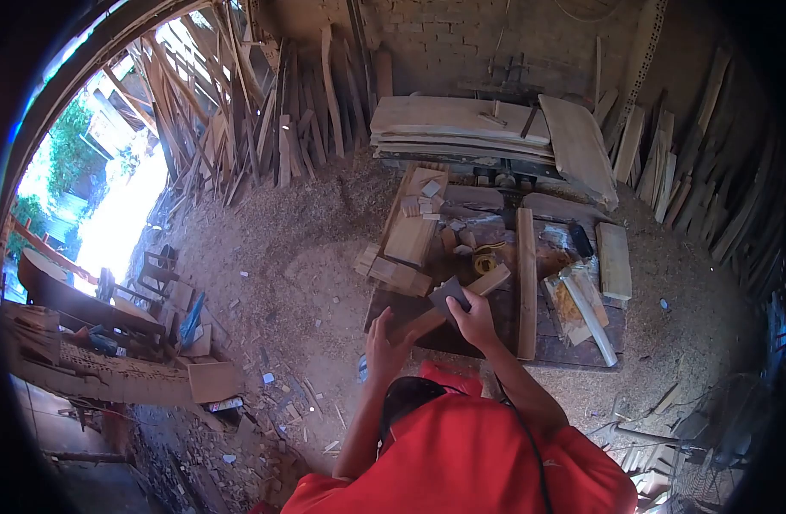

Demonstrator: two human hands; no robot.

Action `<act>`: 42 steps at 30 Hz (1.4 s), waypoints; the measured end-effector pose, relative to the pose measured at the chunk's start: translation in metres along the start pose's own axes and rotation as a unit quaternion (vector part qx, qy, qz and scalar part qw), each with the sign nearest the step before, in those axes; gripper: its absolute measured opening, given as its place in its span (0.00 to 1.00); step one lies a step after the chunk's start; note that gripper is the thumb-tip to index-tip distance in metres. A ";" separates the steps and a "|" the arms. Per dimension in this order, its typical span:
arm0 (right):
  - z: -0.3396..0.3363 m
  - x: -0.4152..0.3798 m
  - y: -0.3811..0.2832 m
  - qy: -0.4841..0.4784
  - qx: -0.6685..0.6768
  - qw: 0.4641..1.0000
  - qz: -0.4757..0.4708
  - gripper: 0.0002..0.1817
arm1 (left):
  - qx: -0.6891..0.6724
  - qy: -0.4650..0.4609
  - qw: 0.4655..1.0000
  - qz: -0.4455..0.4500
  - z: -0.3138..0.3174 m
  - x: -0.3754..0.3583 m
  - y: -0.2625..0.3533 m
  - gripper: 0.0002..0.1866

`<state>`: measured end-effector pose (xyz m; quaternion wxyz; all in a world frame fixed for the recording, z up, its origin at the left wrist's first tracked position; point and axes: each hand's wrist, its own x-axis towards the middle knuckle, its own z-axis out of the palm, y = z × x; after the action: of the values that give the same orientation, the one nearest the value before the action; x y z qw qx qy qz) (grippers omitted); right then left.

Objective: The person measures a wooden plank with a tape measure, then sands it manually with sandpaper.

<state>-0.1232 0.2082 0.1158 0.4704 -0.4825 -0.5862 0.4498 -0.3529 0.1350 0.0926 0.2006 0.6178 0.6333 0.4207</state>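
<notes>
My right hand (473, 320) grips a dark grey, flat square piece that looks like sandpaper (449, 293), thumb on top of it. Under it a short wooden bar (493, 280) lies at a slant near the front edge of the work table (573, 353). My left hand (386, 346) is at the bar's near end, fingers spread and apart, holding nothing. Just beyond the bar is a yellow tape measure (485, 262), with small wood offcuts (467, 238) beside it.
A long wooden post (526, 283) lies to the right of the bar, with a pale strip (590, 319) farther right. Boards (410, 238) cover the table's left side. Stacked slabs (461, 120) stand behind. Planks (324, 94) lean on the wall; shavings cover the floor (273, 257).
</notes>
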 end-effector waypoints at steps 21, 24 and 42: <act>0.025 -0.028 0.021 -0.175 -0.310 0.891 -0.282 0.24 | -0.012 -0.040 0.997 -0.059 0.017 -0.008 -0.038 0.25; -0.029 0.003 0.038 -0.062 -0.367 0.901 -0.222 0.24 | -0.007 -0.036 0.998 -0.051 0.013 -0.006 -0.036 0.25; 0.022 -0.005 0.035 0.074 -0.358 0.920 -0.141 0.18 | -0.016 -0.045 0.997 -0.064 0.015 -0.008 -0.032 0.26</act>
<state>-0.1393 0.2065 0.0779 0.3668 -0.5631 -0.7335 0.1019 -0.3598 0.1355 0.0571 0.2652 0.5909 0.6554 0.3885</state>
